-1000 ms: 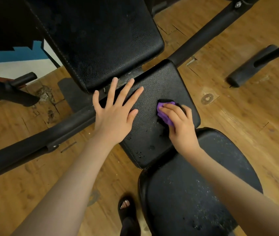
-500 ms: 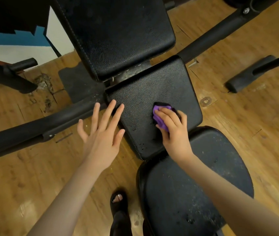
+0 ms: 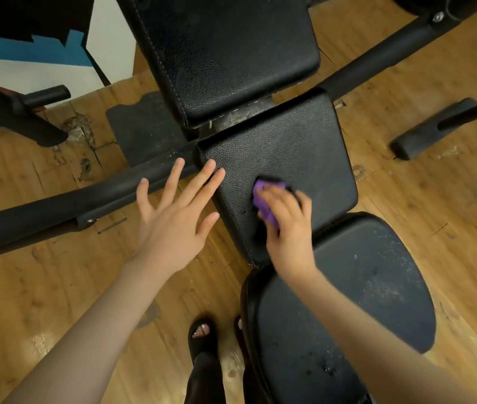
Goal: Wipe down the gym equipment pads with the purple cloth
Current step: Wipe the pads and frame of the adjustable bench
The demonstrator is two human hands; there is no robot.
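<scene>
Purple cloth point(image 3: 266, 201), bunched small, sits under our right hand point(image 3: 291, 228) on the middle pad point(image 3: 304, 147) of a black workout machine, near that pad's lower left part. Our right grip is curled over the cloth, fingers wrapped across its top and pressing it onto the leather; the hand is slightly blurred, so we cannot tell how firmly it holds. Our left hand point(image 3: 173, 220) is spread flat with fingers straight, holding nothing. Its fingertips point(image 3: 211, 167) overlap the pad's left corner; whether they touch it we cannot tell.

Above lies a larger back pad point(image 3: 231, 53), and below it a rounded seat pad point(image 3: 348, 287) speckled with pale dust and a few dark droplets. A black frame bar point(image 3: 56, 211) runs across the wooden floor point(image 3: 435, 185). A sandalled foot point(image 3: 202, 333) stands close beside the seat pad.

We judge several risks. The cloth is wadded so small that it covers a narrow strip, and patches may be missed, especially the edges and the seam between pads. The cloth could slip out from under the curled fingers during a fast stroke. The seat pad looks unwiped and could be forgotten. Our free hand, if it rests on the pad, may leave marks on the surface.
</scene>
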